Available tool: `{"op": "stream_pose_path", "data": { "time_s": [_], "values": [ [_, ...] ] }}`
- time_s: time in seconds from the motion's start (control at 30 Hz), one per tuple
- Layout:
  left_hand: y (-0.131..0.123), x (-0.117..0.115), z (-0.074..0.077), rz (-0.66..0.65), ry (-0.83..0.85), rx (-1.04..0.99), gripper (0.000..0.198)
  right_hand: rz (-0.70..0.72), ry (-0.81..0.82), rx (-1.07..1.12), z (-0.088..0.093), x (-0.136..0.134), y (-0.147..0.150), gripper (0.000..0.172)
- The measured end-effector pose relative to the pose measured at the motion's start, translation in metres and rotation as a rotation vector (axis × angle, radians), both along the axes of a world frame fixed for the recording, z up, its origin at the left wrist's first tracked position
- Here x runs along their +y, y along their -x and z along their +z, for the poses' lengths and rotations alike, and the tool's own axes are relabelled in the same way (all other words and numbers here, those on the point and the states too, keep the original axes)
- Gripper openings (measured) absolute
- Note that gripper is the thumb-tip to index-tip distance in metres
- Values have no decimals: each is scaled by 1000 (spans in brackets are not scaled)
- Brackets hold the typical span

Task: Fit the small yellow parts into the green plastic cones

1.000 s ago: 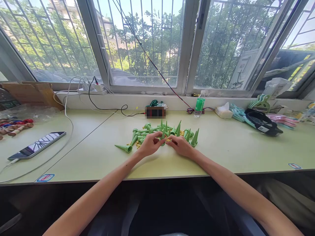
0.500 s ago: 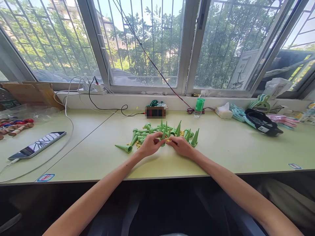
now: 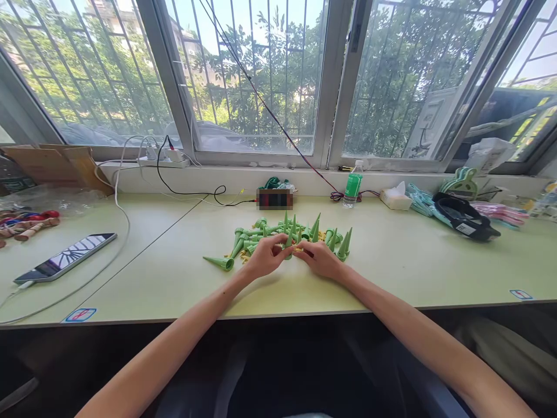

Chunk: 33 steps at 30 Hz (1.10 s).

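Near the front of the pile, my left hand (image 3: 265, 256) is closed, thumb and fingers pinching a green plastic spike (image 3: 288, 244) that stands point up. Beside it my right hand (image 3: 322, 259) is closed in a pinch on a small yellow piece (image 3: 298, 249), close to the lower part of that spike. Whether the two parts touch is too small to tell. Behind both hands lie several more green spikes (image 3: 238, 244), some upright, some on their sides, with yellow bits among them. One spike (image 3: 219, 263) lies apart at the left, its hollow end toward my left hand.
A phone (image 3: 67, 257) with a white cable is on the left of the table (image 3: 391, 278). Toward the window stand a small blurred-out box (image 3: 274, 199), a green-labelled bottle (image 3: 353, 184) and a tissue box (image 3: 395, 198). A black strap (image 3: 465, 217) lies at right.
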State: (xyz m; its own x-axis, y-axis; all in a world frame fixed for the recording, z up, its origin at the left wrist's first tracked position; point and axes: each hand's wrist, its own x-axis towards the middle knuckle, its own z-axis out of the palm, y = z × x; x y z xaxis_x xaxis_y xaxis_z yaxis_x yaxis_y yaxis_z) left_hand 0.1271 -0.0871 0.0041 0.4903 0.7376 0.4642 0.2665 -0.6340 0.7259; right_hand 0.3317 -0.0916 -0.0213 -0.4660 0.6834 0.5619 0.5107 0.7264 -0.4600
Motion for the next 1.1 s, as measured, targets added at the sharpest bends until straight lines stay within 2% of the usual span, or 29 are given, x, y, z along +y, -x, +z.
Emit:
{"op": "stream_pose_path", "data": {
  "time_s": [0.67, 0.83, 1.1],
  "values": [
    [1, 2, -2, -18, -28, -6, 25, -6, 13, -22, 2, -1, 1, 41],
    [0, 3, -2, -11, -13, -30, 25, -21, 39, 16, 0, 0, 0, 27],
    [-1, 1, 0, -13, -3, -26, 25, 1, -2, -8, 0, 1, -1, 32]
  ]
}}
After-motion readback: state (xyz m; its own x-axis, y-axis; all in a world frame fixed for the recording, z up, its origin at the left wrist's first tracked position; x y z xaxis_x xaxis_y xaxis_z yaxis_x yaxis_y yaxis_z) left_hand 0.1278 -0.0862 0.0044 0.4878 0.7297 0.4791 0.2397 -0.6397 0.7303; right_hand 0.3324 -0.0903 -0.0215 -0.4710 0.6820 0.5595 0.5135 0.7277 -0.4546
